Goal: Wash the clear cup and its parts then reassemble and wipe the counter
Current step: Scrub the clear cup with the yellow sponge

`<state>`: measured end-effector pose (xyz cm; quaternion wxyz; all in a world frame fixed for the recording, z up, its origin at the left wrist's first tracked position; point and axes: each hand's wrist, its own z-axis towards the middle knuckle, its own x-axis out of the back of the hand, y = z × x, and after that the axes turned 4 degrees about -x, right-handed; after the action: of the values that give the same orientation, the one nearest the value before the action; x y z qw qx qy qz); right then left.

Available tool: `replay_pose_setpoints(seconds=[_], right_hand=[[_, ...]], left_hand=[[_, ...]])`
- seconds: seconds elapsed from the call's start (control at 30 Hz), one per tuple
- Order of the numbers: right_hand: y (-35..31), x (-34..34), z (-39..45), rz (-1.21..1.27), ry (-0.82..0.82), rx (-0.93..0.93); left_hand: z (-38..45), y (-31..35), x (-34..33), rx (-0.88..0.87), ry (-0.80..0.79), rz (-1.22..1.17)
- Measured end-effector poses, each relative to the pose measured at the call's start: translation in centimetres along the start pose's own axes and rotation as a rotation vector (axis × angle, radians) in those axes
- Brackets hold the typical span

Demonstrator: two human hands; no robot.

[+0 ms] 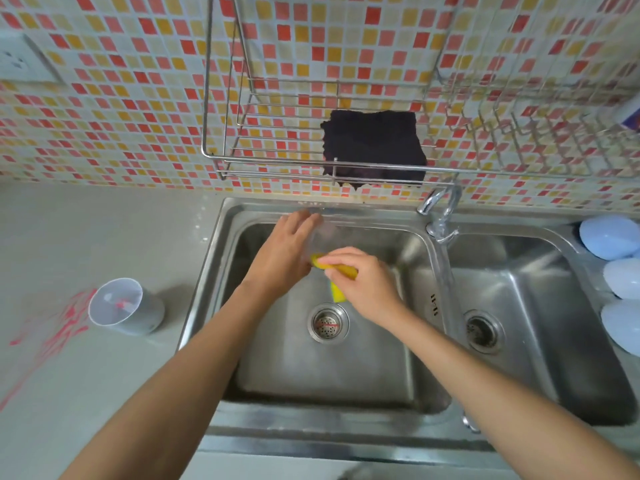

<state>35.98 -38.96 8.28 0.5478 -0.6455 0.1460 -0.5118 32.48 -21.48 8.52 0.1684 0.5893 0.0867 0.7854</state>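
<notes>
Over the left sink basin (263, 372) my left hand (287, 247) grips a clear cup (327, 233), which is blurred and hard to make out. My right hand (363, 278) presses a yellow sponge (337, 271) against the cup's near end. A second translucent cup part (121, 306) stands upright on the grey counter (86, 237) left of the sink, with a small red piece inside. A red spill (65, 327) streaks the counter beside it.
A dark cloth (374, 147) lies on the wire rack (277, 164) above the sink. The faucet (438, 209) stands between the two basins. Three pale blue bowls (620, 268) sit at the right edge. A drain strainer (327, 322) sits in the left basin.
</notes>
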Motion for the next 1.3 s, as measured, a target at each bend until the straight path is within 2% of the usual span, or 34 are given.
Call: replay_pose_setpoints(seconds=[0.03, 0.1, 0.23, 0.3, 0.37, 0.5, 0.57, 0.63, 0.7, 0.77, 0.87, 0.9, 1.1, 1.3], right_hand=[[0.1, -0.1, -0.1, 0.096, -0.031, -0.066], [0.6, 0.5, 0.1, 0.083, -0.066, -0.040], [2.3, 2.4, 1.6, -0.391, -0.095, 0.385], [2.8, 2.7, 2.1, -0.513, -0.077, 0.463], [2.8, 2.2, 1.5, -0.437, -0.030, 0.409], [1.8, 0.7, -0.7, 0.028, -0.056, 0.040], [1.9, 1.2, -0.7, -0.049, -0.064, 0.135], [2.4, 2.4, 0.3, -0.293, -0.040, 0.370], [2.7, 3.0, 1.2, -0.458, -0.038, 0.499], [2.5, 2.5, 0.8, -0.425, -0.055, 0.452], [2.2, 1.8, -0.3, -0.184, -0.091, 0.192], [2.4, 1.9, -0.3, -0.189, -0.097, 0.187], [2.7, 2.6, 0.1, -0.544, -0.081, 0.496], [2.2, 2.4, 0.2, -0.466, 0.100, 0.540]], left_hand=[[-0.1, -0.1, 0.0, -0.001, -0.015, 0.002], [-0.2, -0.1, -0.1, -0.013, -0.029, 0.003], [0.0, 0.3, -0.2, -0.039, -0.043, -0.006], [0.2, 0.5, -0.2, -0.026, -0.044, -0.031], [0.2, 0.4, -0.2, -0.004, -0.044, -0.046], [0.0, 0.0, -0.2, 0.016, -0.029, -0.063], [-0.2, 0.1, -0.2, -0.004, -0.044, -0.054], [-0.3, 0.3, -0.3, -0.019, -0.051, -0.050], [-0.2, 0.6, -0.2, -0.006, -0.040, -0.061], [-0.1, 0.7, 0.0, 0.002, -0.034, -0.075], [-0.5, 0.3, 0.0, 0.013, -0.083, -0.079], [-0.7, 0.3, 0.0, 0.021, -0.100, -0.080], [-0.1, 0.8, 0.2, 0.048, -0.159, -0.143], [-0.4, 1.6, 1.0, 0.056, -0.108, -0.208]])
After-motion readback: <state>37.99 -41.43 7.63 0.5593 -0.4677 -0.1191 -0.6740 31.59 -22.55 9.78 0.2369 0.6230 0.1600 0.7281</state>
